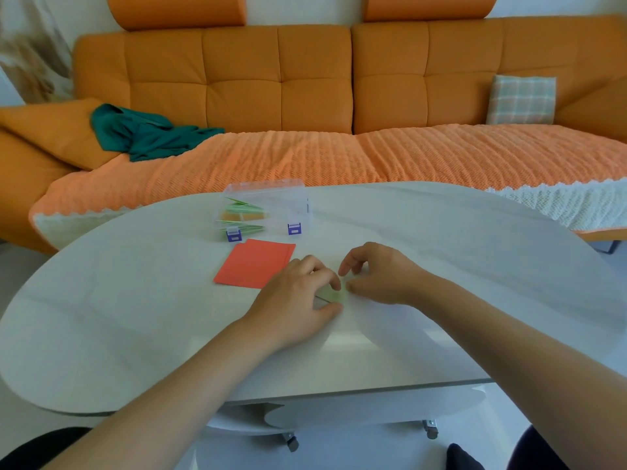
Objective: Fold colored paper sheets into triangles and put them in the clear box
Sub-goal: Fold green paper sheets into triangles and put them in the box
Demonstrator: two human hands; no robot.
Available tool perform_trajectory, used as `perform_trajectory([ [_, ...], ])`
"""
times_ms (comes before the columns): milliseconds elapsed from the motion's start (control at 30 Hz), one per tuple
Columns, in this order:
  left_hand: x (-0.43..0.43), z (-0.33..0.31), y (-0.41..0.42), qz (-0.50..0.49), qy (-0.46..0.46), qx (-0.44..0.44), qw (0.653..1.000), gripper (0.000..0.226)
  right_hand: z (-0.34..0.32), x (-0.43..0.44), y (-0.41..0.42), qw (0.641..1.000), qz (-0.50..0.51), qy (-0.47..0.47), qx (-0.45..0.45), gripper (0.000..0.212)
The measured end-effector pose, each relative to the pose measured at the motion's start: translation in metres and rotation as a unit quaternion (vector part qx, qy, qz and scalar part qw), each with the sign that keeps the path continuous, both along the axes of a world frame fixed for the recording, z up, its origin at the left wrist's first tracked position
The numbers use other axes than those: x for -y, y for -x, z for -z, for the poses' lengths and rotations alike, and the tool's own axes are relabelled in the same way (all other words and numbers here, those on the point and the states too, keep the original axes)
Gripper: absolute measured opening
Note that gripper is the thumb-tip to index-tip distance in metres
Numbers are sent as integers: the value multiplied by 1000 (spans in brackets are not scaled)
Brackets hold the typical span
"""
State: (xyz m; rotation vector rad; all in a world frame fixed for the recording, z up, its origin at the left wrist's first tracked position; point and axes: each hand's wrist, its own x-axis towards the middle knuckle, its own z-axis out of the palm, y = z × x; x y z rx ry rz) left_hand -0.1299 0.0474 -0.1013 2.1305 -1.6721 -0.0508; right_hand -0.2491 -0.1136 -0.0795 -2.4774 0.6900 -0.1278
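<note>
Head camera looks forward, down; table near.

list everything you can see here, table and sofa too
clear box: one, clear with purple latches, far side of table
folded papers: several, green and orange, inside the clear box
red paper sheets: at least two, red, stacked between box and hands
pale green paper: one, pale green, on table under both hands
table: one, white, foreground
sofa: one, orange, behind table
throw: one, orange, on sofa seat
cloth: one, teal, sofa's left end
cushion: one, plaid, sofa's right end
left hand: one, holds pale green paper
right hand: one, pinches its edge
</note>
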Motion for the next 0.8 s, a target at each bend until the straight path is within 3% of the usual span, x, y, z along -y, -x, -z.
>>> perform_trajectory([
  [200,8,-1,-12,58,-10,113,992,35,9,1,7,992,-94,68,43,20],
  [333,10,-2,-18,72,-4,87,994,51,8,2,9,988,-127,73,40,25],
  [533,10,-6,-17,86,26,116,989,36,2,3,10,992,-112,44,32,24],
  [667,6,-7,-18,72,104,84,988,31,8,0,6,992,-92,46,68,9],
  [800,-1,-17,-19,31,130,-46,990,21,1,-6,5,992,-70,-14,108,5],
])
